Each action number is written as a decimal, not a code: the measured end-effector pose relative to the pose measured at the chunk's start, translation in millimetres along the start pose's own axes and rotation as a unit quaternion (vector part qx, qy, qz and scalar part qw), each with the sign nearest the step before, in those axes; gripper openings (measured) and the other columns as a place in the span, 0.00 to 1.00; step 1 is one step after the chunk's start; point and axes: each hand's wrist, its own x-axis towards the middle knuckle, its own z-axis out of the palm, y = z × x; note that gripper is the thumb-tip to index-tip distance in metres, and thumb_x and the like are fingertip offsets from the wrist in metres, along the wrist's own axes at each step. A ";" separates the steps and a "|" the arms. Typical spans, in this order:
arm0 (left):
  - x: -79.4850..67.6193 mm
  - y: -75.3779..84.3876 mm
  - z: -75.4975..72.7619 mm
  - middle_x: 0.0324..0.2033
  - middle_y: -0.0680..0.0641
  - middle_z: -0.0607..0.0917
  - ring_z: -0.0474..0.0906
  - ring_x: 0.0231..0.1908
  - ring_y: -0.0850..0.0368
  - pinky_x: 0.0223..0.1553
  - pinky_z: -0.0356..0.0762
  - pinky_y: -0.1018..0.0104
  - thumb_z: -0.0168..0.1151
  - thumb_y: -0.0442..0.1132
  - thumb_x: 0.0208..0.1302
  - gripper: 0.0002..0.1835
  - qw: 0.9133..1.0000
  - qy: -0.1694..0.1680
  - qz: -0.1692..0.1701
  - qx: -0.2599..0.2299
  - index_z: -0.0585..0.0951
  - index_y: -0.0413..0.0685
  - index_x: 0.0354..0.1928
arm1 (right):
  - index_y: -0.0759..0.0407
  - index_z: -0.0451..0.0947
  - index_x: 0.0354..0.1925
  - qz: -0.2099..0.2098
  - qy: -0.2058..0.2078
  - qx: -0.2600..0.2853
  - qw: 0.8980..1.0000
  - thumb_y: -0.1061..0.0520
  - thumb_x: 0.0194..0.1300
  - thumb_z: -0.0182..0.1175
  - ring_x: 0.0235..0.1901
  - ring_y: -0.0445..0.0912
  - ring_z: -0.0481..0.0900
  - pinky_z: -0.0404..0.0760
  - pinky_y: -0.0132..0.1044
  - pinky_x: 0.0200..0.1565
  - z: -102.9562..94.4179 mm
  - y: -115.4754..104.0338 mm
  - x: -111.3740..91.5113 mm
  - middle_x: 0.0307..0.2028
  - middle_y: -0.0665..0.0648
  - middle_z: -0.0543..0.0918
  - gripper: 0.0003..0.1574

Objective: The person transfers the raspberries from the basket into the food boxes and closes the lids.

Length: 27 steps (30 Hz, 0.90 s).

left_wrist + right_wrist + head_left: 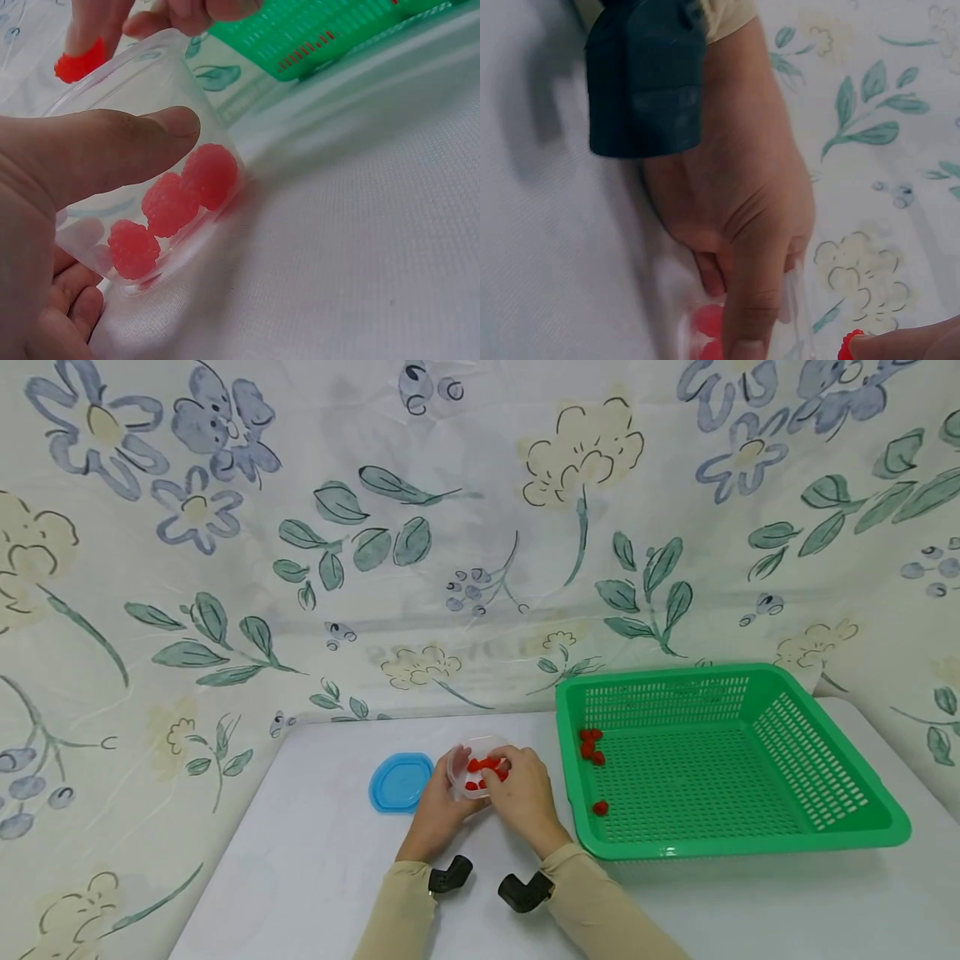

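Observation:
My left hand point(442, 807) grips a small clear plastic cup point(169, 86), its thumb point(127, 150) pressed along the outer wall. The cup tilts over the white table, and several red raspberries point(171, 204) lie in its bottom. Over the cup's mouth is my right hand point(525, 789), pinching one more raspberry point(80, 63) at its fingertips. The same raspberry point(847, 346) peeks in at the lower edge of the right wrist view, against a finger. Part of the left hand's fingers is hidden behind the cup.
A round blue lid point(401, 783) lies on the table left of the cup. To the right stands a large green plastic basket point(735, 847), with several raspberries point(590, 747) along its left side. A flower-patterned cloth point(480, 527) hangs behind the table.

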 end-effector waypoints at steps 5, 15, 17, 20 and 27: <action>0.2 -0.8 0.6 0.71 0.46 0.70 0.61 0.72 0.43 0.67 0.63 0.37 0.79 0.40 0.52 0.51 1.000 0.000 -0.003 -0.004 0.60 0.49 0.76 | 0.63 0.84 0.43 0.024 0.005 -0.002 1.000 0.60 0.63 0.68 0.32 0.48 0.73 0.77 0.36 0.32 5.2 5.2 4.6 0.32 0.56 0.76 0.11; 0.2 0.1 1.1 0.71 0.47 0.70 0.60 0.73 0.43 0.68 0.61 0.38 0.79 0.41 0.53 0.52 1.000 0.000 -0.010 -0.010 0.59 0.49 0.76 | 0.62 0.84 0.43 0.030 0.018 -0.010 0.999 0.60 0.62 0.69 0.33 0.47 0.73 0.79 0.36 0.33 10.4 9.2 9.8 0.31 0.55 0.75 0.11; -0.5 1.2 0.6 0.72 0.47 0.69 0.59 0.73 0.43 0.69 0.60 0.39 0.79 0.41 0.53 0.52 1.000 -0.002 -0.006 -0.012 0.59 0.49 0.76 | 0.63 0.85 0.42 0.021 0.022 -0.009 0.999 0.60 0.62 0.69 0.32 0.47 0.73 0.77 0.37 0.33 10.5 10.4 10.5 0.30 0.55 0.75 0.10; -1.2 2.8 -0.1 0.72 0.47 0.69 0.59 0.73 0.44 0.70 0.58 0.39 0.79 0.41 0.53 0.52 1.000 -0.004 -0.002 -0.015 0.59 0.49 0.77 | 0.63 0.85 0.42 0.012 0.025 -0.008 1.000 0.61 0.61 0.69 0.31 0.47 0.73 0.75 0.37 0.33 10.6 11.4 10.9 0.29 0.54 0.74 0.10; -2.3 3.4 -1.0 0.71 0.46 0.70 0.60 0.73 0.44 0.69 0.60 0.38 0.79 0.41 0.53 0.52 1.000 -0.001 0.002 -0.007 0.60 0.49 0.76 | 0.63 0.85 0.41 0.019 0.019 0.000 1.000 0.61 0.61 0.69 0.32 0.48 0.73 0.77 0.37 0.33 10.8 10.1 9.7 0.30 0.55 0.75 0.09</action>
